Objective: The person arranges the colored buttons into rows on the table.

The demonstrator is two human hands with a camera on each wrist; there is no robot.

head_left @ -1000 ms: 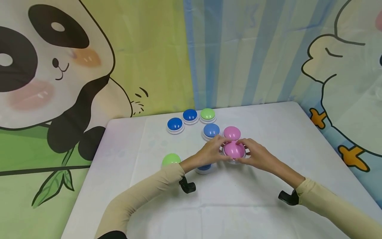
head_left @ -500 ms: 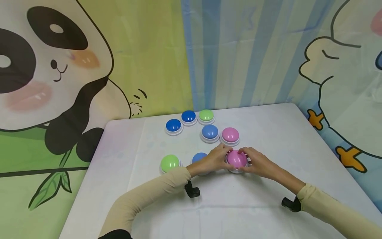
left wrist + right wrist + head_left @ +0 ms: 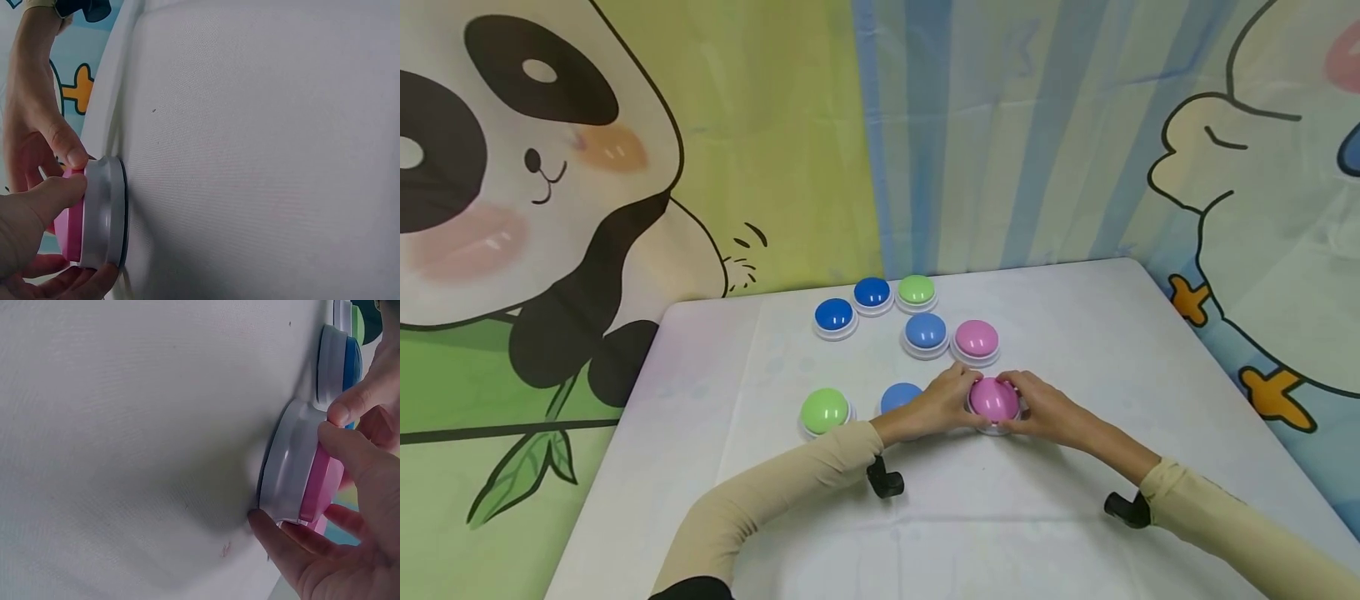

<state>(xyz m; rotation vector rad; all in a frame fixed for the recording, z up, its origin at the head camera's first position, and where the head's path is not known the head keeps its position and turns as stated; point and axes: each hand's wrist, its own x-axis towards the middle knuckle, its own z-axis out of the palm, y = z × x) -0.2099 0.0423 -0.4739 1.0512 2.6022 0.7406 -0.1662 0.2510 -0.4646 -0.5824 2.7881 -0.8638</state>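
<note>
A round push button [image 3: 994, 401] with a pink dome on a white base is held between both hands at the middle of the table. My left hand [image 3: 942, 403] grips its left side and my right hand [image 3: 1047, 407] its right side, fingers behind and thumbs in front. In the left wrist view, the white base [image 3: 103, 212] stands close over the cloth, with the thumbs near each other at the pink rim. From the right wrist, fingertips [image 3: 261, 520] show right at the base's lower edge. A blue button [image 3: 898, 397] sits left of it, partly hidden by my left hand.
Left of these is a green button [image 3: 824, 411]. Behind stand another pink button [image 3: 976, 340], a light blue one [image 3: 925, 333], a second green one [image 3: 916, 292] and two dark blue ones [image 3: 834, 317]. White cloth covers the table [image 3: 820, 533]; printed curtains [image 3: 775, 167] hang behind.
Both hands have brought the held pink button toward the person, opening a gap from the rear pink button and uncovering more of the near blue one. Over the last half second it barely moves.
</note>
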